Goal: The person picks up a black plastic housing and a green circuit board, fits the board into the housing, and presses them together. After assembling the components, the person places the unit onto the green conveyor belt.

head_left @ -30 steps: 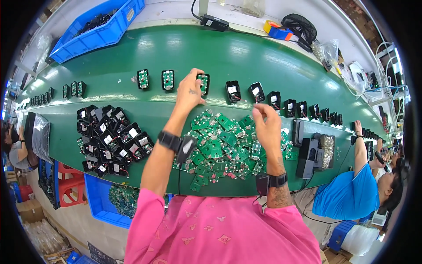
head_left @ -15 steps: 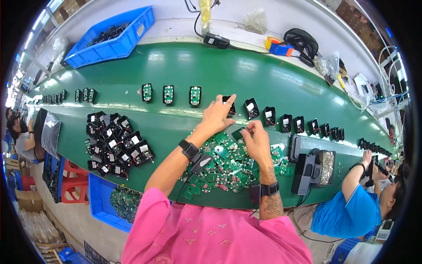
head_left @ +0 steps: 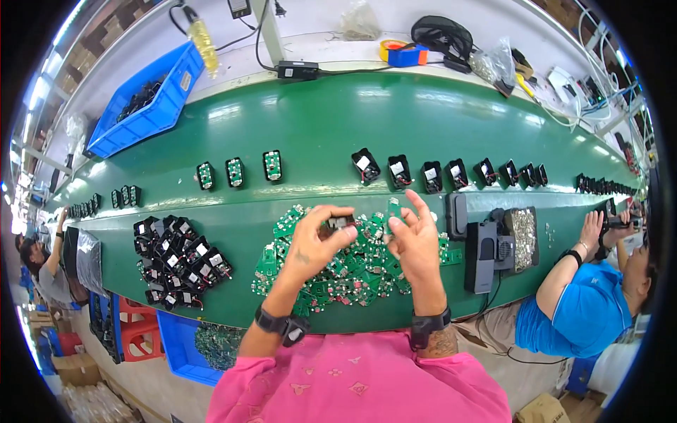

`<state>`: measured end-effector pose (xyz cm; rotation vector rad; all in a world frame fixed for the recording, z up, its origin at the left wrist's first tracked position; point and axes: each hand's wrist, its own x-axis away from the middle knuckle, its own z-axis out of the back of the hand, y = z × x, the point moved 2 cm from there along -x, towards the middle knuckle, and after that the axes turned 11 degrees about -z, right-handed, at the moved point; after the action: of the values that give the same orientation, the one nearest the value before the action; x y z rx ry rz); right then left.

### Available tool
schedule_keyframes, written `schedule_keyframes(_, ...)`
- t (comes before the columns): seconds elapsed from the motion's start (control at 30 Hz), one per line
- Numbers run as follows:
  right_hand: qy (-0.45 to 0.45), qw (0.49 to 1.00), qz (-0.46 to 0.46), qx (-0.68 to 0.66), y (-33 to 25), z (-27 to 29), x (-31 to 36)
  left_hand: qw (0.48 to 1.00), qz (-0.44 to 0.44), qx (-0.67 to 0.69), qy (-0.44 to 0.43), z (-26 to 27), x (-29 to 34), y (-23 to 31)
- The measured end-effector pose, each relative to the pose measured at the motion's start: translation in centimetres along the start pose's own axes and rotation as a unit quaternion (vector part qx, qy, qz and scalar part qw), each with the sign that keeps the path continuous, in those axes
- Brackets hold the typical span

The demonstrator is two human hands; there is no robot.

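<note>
My left hand [head_left: 314,243] is closed around a small black housing [head_left: 337,224], mostly hidden by the fingers, above a heap of green circuit boards [head_left: 338,271]. My right hand [head_left: 417,243] pinches one green circuit board [head_left: 393,209] upright between thumb and fingers, with the index finger raised. The two hands are apart. Beyond them stands a row of open black housings [head_left: 398,171], with white labels and red wires inside. To the far left of that row, three housings with boards fitted [head_left: 235,172] stand spaced out on the green bench.
A pile of black housings [head_left: 180,261] lies to the left. Blue bins stand at the back left [head_left: 137,130] and below the bench edge [head_left: 185,349]. On the right are a grey-black device [head_left: 482,257] and a tray of small metal parts [head_left: 522,240]. A co-worker in blue [head_left: 575,303] sits farther right.
My left hand has lifted the housing from the row and brought it back over the boards. My right hand has raised its board upright. The view has shifted right.
</note>
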<state>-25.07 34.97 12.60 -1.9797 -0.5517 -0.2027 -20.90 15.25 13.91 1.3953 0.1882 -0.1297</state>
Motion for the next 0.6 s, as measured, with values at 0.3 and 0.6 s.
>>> schedule_keyframes(0.3,-0.008,0.973,0.107,0.204,0.8,-0.7,2.1,0.964,-0.008,-0.264,0.020,-2.1,1.3,3.2)
schedule_keyframes(0.6,0.024,0.877,0.233,0.419,0.2,-1.2,3.5,0.925,-0.023,-0.380,0.022,-2.4,2.0,3.2)
